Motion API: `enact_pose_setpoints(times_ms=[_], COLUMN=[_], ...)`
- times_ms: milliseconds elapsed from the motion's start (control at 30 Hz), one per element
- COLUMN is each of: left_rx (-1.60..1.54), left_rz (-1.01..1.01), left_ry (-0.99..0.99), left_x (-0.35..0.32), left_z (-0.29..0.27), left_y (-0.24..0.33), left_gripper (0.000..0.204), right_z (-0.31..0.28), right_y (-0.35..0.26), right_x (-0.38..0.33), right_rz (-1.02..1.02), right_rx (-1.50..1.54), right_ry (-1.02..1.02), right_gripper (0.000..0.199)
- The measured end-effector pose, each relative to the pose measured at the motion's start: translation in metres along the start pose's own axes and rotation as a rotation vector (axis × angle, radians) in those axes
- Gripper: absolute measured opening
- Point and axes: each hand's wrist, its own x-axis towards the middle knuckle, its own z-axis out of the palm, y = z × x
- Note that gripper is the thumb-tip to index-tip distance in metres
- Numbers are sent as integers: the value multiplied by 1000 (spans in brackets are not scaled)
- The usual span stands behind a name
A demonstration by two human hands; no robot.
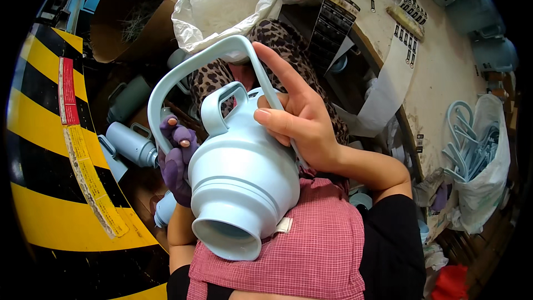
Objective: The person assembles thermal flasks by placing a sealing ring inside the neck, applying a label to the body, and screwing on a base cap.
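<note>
One blue jug [244,164], held, mouth [227,240] pointing bodyward; long axis slightly slanted

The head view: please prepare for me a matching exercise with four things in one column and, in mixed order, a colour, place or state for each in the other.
Things:
1. Jug
2. Left hand
3. Right hand
4. Box

Descriptions:
A. Bare, with the index finger extended
B. Brown, in the upper left of the picture
C. Pale blue, its mouth toward the lower edge of the picture
D. Covered in purple, with bare fingertips showing

Right pairs: 1-C, 2-D, 3-A, 4-B
</note>
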Motion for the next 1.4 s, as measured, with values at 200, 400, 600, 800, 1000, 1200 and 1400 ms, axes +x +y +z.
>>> enact_pose_setpoints(times_ms=[200,400,600,800,1000,1200,1400], left_rx=[6,107,219,226,-4,672,1942], left_rz=[17,168,520,580,474,936,836], left_ry=[10,21,-57,-236,-494,-358,-848], left_x=[-4,-1,15,24,59,161,169], left_z=[11,24,25,48,67,65,-31], left_y=[-6,-19,-12,-27,-4,40,-38], left_gripper=[56,48,38,28,18,51,43], right_z=[-1,-4,-13,-17,-61,-110,-217], right_y=[-5,8,18,7,23,11,-156], right_x=[0,1,-4,-5,106,148,9], right_rz=[-15,-327,-756,-502,-410,-108,-605], right_rx=[-5,-374,-431,-343,-606,-245,-194], right_ry=[5,39,-128,-67,-484,-183,757], right_gripper=[76,66,68,61,67,26,22])
